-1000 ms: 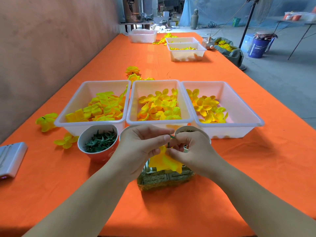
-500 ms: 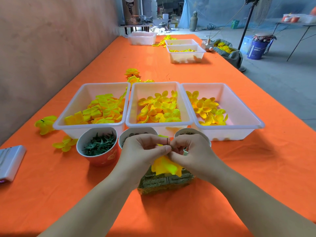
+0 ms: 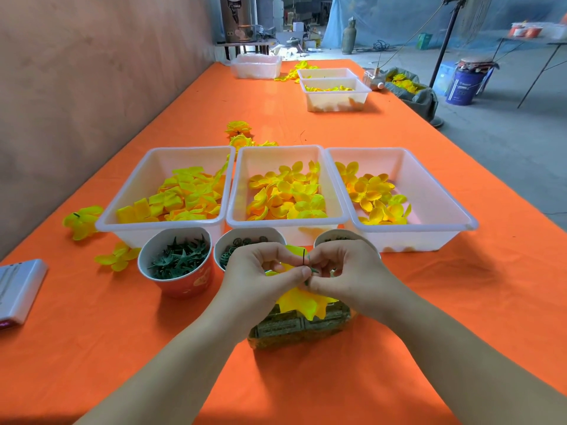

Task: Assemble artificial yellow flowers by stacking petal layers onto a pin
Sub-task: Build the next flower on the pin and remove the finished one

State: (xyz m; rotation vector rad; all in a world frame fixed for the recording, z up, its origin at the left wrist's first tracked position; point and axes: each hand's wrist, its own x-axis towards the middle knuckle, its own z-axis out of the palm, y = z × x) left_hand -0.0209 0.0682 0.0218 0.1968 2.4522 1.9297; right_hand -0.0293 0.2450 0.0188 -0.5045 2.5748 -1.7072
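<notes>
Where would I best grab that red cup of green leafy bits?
Probably wrap your grip round the red cup at its side wall, from its near left: it stands upright, open-topped, with a white tray crowding it behind and a second cup on its right.

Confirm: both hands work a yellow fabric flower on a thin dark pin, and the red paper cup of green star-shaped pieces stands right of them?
Wrong side: in the head view, the red paper cup of green star-shaped pieces stands left of the left hand and right hand, which do work the yellow fabric flower on the thin dark pin.
</notes>
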